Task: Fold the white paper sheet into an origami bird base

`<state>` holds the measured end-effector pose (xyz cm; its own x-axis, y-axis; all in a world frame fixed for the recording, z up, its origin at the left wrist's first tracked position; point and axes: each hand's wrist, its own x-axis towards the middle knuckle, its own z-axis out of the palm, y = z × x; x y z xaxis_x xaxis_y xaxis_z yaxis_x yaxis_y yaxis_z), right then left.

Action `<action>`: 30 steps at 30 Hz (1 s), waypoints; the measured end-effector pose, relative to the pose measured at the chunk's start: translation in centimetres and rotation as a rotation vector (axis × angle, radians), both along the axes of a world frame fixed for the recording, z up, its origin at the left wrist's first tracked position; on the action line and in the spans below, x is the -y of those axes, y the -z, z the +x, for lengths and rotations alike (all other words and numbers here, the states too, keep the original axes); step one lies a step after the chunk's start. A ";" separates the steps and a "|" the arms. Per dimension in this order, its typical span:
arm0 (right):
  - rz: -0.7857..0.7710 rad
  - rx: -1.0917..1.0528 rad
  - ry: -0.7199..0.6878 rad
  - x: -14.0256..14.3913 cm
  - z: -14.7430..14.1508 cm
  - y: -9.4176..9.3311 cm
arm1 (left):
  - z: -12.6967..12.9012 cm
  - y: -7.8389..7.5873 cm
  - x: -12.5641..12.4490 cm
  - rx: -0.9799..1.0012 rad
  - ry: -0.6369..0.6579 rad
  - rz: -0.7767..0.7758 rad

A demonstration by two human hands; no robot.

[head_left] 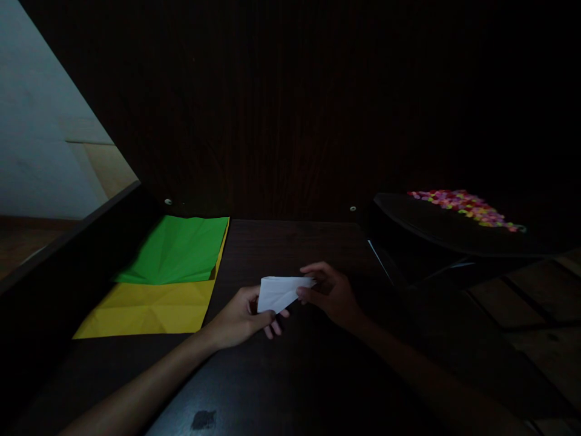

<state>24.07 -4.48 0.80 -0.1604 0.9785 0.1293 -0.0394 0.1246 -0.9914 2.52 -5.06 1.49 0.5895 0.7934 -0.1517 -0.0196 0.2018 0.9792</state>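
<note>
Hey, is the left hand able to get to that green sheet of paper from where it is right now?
Probably yes. The left hand is pinching the white folded paper, so it is occupied, but bare dark table lies between it and the green sheet.

No text, label, number or sign can be read anywhere.
</note>
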 end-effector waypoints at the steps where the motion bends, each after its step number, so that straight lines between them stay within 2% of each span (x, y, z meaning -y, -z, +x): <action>1: -0.014 -0.009 -0.010 0.0 0.0 0.1 | 0.1 0.0 0.1 -0.014 0.032 0.010; 5: -0.059 -0.070 -0.030 0.2 -0.1 0.3 | 0.1 -0.2 -0.1 -0.068 0.103 0.056; 14: -0.065 -0.119 0.006 0.7 -0.4 -0.2 | -0.1 -1.0 0.0 -0.227 0.052 0.185; 20: -0.089 -0.154 0.017 0.6 -0.6 -0.5 | 0.0 -1.3 0.0 -0.240 -0.038 0.283; 25: -0.105 -0.105 0.025 0.3 -0.6 -0.4 | -0.1 -0.7 -0.1 -0.262 -0.160 0.358; 30: -0.039 0.020 0.073 0.4 -0.4 -0.2 | -0.3 -0.2 0.0 -0.364 -0.173 0.572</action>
